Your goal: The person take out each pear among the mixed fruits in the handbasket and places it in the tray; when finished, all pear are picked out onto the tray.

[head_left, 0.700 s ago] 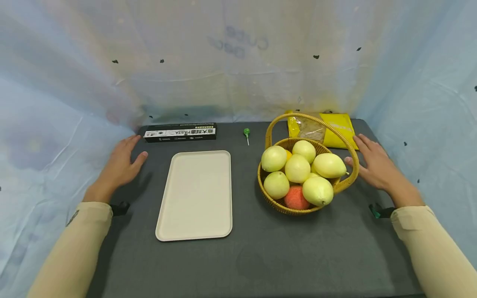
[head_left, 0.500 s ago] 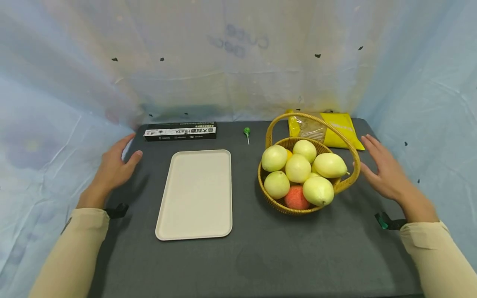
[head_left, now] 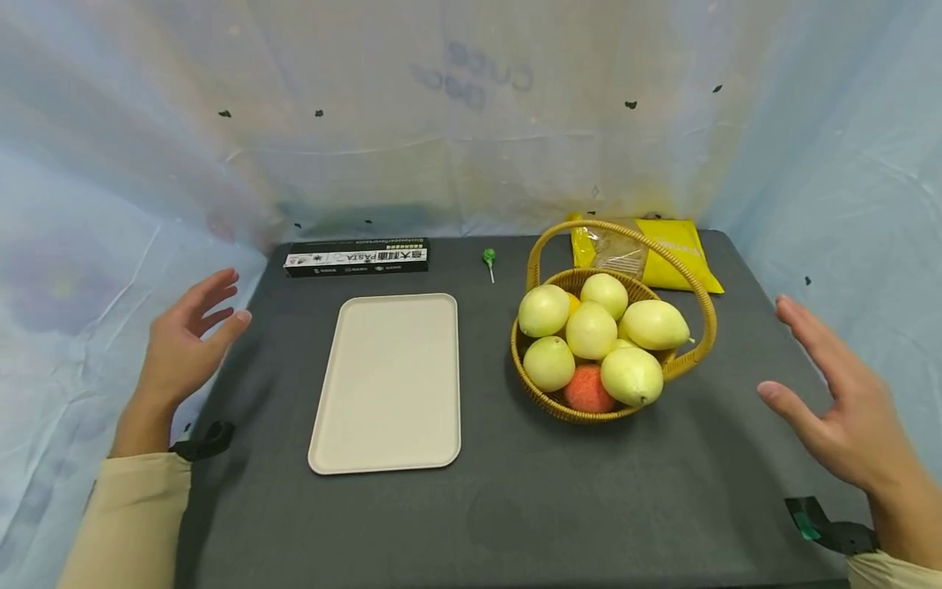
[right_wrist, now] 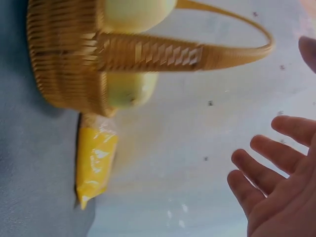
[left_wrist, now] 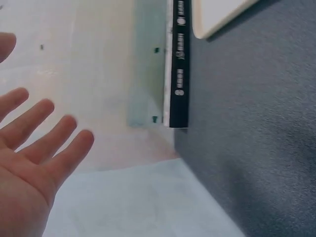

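Both hands are raised and hold nothing. My left hand (head_left: 180,348) hovers at the table's left edge, left of the cream tray (head_left: 386,384); its fingers look spread in the left wrist view. Over the right edge my right hand (head_left: 846,401) stands apart from the wicker basket (head_left: 548,405), fingers extended. Several pale yellow-green fruits (head_left: 591,330) and a red-orange round fruit (head_left: 587,389) fill the basket, and a bit of orange shows between them. The basket's handle (right_wrist: 163,53) arches up in the right wrist view.
Along the back lie a black-and-white pasta box (head_left: 356,257), a green lollipop (head_left: 489,258) and a yellow packet (head_left: 673,249), partly hidden behind the basket. A dark grey table (head_left: 515,515) carries everything. Pale cloth walls (head_left: 441,147) enclose it at the back and sides.
Both hands have drawn back toward the person and outward. The right hand has left the side of the yellow packet and basket handle; the left has moved away from the pasta box's end.
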Tool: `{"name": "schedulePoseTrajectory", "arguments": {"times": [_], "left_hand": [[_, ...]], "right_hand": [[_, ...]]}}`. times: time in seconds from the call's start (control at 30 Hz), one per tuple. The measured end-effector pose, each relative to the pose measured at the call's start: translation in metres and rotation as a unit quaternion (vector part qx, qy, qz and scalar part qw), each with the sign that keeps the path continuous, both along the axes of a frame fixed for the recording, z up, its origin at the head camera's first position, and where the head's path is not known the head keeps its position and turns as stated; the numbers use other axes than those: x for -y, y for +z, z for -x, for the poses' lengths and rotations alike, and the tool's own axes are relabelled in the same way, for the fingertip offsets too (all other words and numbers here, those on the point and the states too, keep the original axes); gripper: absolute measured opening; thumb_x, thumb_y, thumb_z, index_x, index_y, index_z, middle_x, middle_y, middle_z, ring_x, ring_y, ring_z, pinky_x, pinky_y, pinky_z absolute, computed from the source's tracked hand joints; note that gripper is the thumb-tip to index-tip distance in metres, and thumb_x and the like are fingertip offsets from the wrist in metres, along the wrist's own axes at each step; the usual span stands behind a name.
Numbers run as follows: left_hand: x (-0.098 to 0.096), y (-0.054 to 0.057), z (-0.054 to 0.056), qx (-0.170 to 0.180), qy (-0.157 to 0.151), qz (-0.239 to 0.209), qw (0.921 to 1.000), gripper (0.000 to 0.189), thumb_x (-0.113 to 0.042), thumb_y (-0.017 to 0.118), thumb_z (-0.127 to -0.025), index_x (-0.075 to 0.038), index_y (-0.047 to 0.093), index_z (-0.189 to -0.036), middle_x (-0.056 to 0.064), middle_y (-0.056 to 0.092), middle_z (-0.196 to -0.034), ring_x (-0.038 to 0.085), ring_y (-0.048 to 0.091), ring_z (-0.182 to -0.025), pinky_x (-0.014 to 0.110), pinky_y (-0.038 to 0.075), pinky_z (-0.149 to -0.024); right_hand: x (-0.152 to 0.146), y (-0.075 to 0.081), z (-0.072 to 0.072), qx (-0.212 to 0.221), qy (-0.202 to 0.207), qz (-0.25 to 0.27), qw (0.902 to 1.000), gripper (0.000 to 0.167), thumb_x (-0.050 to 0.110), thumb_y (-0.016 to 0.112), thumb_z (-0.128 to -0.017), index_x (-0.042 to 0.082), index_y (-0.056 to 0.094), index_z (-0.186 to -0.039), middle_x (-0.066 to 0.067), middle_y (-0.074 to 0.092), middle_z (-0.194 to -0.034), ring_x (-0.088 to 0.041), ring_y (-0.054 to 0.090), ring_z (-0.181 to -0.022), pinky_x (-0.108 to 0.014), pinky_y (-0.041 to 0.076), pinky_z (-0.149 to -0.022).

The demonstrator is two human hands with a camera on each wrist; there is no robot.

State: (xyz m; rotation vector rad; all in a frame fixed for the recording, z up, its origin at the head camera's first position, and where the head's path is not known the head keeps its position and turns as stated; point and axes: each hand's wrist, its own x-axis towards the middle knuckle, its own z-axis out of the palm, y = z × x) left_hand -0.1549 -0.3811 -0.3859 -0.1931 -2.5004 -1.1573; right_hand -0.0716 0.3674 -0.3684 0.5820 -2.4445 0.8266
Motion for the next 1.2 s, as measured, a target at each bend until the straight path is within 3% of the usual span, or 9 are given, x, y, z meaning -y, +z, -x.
{"name": "schedulePoseTrajectory", "arguments": {"times": [0.23, 0.4, 0.47, 0.57, 0.67, 0.77, 0.87, 1.0, 1.2], "left_hand": [[0.001, 0.003, -0.003, 0.001, -0.010, -0.011, 0.9999, 0.067, -0.004, 0.080, -0.098, -0.018, 0.058, -0.160, 0.004, 0.064, -0.157, -0.006, 0.062, -0.131, 0.001, 0.048, -0.098], [-0.002, -0.003, 0.005, 0.026, -0.030, -0.029, 0.9988, 0.066, -0.003, 0.081, -0.098, -0.015, 0.060, -0.159, 0.004, 0.066, -0.154, -0.004, 0.064, -0.131, 0.004, 0.051, -0.098], [-0.004, -0.008, 0.011, 0.047, -0.039, -0.033, 0.9976, 0.063, -0.007, 0.080, -0.100, -0.014, 0.060, -0.158, -0.002, 0.067, -0.151, -0.004, 0.064, -0.130, 0.004, 0.051, -0.098], [-0.007, -0.017, 0.022, 0.083, -0.054, -0.030, 0.9946, 0.058, -0.014, 0.078, -0.103, -0.015, 0.060, -0.158, 0.001, 0.068, -0.150, -0.006, 0.064, -0.127, 0.004, 0.051, -0.095], [-0.012, -0.029, 0.034, 0.117, -0.059, -0.009, 0.9913, 0.056, -0.025, 0.075, -0.106, -0.017, 0.059, -0.160, 0.010, 0.066, -0.153, 0.000, 0.066, -0.129, 0.004, 0.050, -0.091], [-0.017, -0.042, 0.046, 0.141, -0.059, 0.015, 0.9881, 0.059, -0.032, 0.073, -0.108, -0.016, 0.056, -0.162, 0.020, 0.061, -0.158, 0.023, 0.067, -0.137, 0.008, 0.051, -0.089], [-0.023, -0.054, 0.056, 0.165, -0.057, 0.038, 0.9838, 0.063, -0.038, 0.071, -0.109, -0.014, 0.053, -0.164, 0.021, 0.058, -0.161, 0.047, 0.061, -0.142, 0.030, 0.060, -0.098], [-0.032, -0.066, 0.066, 0.198, -0.062, 0.067, 0.9758, 0.067, -0.040, 0.069, -0.109, -0.011, 0.049, -0.166, 0.023, 0.053, -0.165, 0.053, 0.057, -0.144, 0.067, 0.055, -0.107], [-0.039, -0.075, 0.078, 0.218, -0.063, 0.134, 0.9647, 0.066, -0.038, 0.069, -0.109, -0.009, 0.050, -0.164, 0.029, 0.054, -0.161, 0.053, 0.054, -0.145, 0.072, 0.045, -0.116]], "right_hand": [[0.018, 0.017, -0.023, 0.000, 0.080, 0.033, 0.9962, 0.084, 0.043, 0.081, -0.101, -0.010, 0.050, -0.158, -0.017, 0.054, -0.166, -0.008, 0.048, -0.156, -0.013, 0.034, -0.125], [0.035, 0.015, -0.026, 0.013, 0.163, 0.076, 0.9836, 0.084, 0.023, 0.092, -0.092, -0.022, 0.051, -0.150, -0.029, 0.056, -0.161, -0.017, 0.054, -0.152, -0.018, 0.040, -0.124], [0.042, 0.010, -0.023, 0.020, 0.189, 0.094, 0.9772, 0.084, 0.014, 0.095, -0.088, -0.024, 0.050, -0.149, -0.031, 0.055, -0.159, -0.018, 0.056, -0.150, -0.019, 0.041, -0.124], [0.053, -0.002, -0.016, 0.029, 0.212, 0.116, 0.9700, 0.085, 0.007, 0.097, -0.083, -0.023, 0.051, -0.148, -0.032, 0.055, -0.159, -0.020, 0.057, -0.150, -0.020, 0.042, -0.123], [0.062, -0.016, -0.007, 0.037, 0.207, 0.112, 0.9713, 0.088, 0.005, 0.099, -0.078, -0.019, 0.054, -0.150, -0.028, 0.057, -0.159, -0.018, 0.055, -0.152, -0.018, 0.042, -0.123], [0.070, -0.026, 0.001, 0.050, 0.179, 0.083, 0.9790, 0.096, 0.000, 0.101, -0.068, -0.010, 0.057, -0.153, -0.023, 0.059, -0.159, -0.014, 0.054, -0.152, -0.015, 0.043, -0.119], [0.076, -0.033, 0.007, 0.058, 0.158, 0.065, 0.9835, 0.103, -0.006, 0.100, -0.061, -0.004, 0.059, -0.155, -0.019, 0.060, -0.160, -0.008, 0.055, -0.149, -0.012, 0.044, -0.114], [0.080, -0.037, 0.010, 0.065, 0.141, 0.057, 0.9862, 0.106, -0.005, 0.100, -0.060, 0.002, 0.059, -0.157, -0.016, 0.060, -0.160, -0.006, 0.055, -0.146, -0.011, 0.044, -0.109], [0.074, -0.038, 0.014, 0.055, 0.112, 0.028, 0.9918, 0.105, 0.000, 0.101, -0.063, 0.006, 0.058, -0.159, -0.013, 0.062, -0.159, -0.002, 0.055, -0.145, -0.010, 0.044, -0.107]]}}
